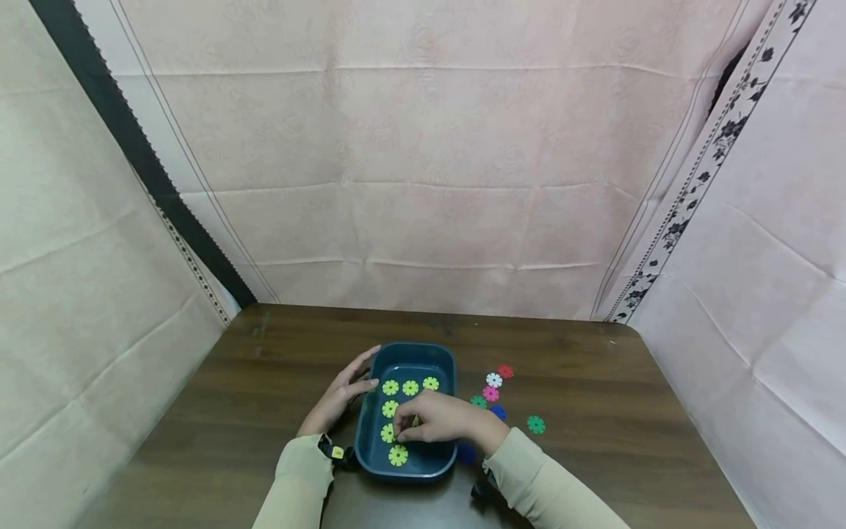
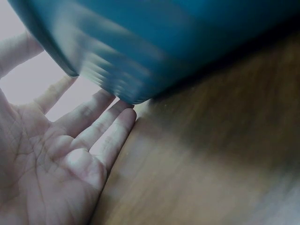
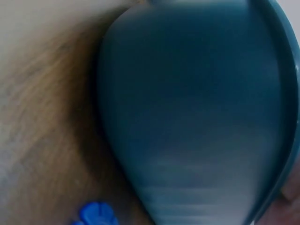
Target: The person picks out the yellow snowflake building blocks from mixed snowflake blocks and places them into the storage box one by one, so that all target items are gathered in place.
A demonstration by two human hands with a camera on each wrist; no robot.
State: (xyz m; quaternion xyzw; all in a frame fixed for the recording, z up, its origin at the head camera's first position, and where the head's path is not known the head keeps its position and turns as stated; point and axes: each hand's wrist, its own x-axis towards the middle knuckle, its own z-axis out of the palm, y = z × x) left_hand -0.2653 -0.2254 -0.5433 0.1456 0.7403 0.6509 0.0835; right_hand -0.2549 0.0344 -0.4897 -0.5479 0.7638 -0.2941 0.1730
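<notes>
A dark blue tray [image 1: 439, 470] sits on the table with several yellow-green flower-shaped discs [image 1: 398, 455] lying on its floor, in a row across the middle and a column down the left. My left hand [image 1: 340, 397] rests at the tray's left side, fingers extended along the outer wall [image 2: 154, 51] and thumb at the rim. Over the tray's inside, my right hand [image 1: 439, 417] has its thumb and fingers bent together, pinching a yellow-green flower disc [image 1: 416, 421] that is mostly hidden. In the right wrist view only the tray's outer wall [image 3: 197, 103] shows, not the pinching fingers.
Right of the tray lie loose flower discs: red [image 1: 505, 371], white [image 1: 493, 380], pink [image 1: 490, 394], blue [image 1: 498, 412] and green [image 1: 536, 425]. Another blue disc [image 3: 98, 214] lies close by the tray wall. Pale cloth [image 1: 423, 147] hangs behind the wooden table [image 1: 595, 382].
</notes>
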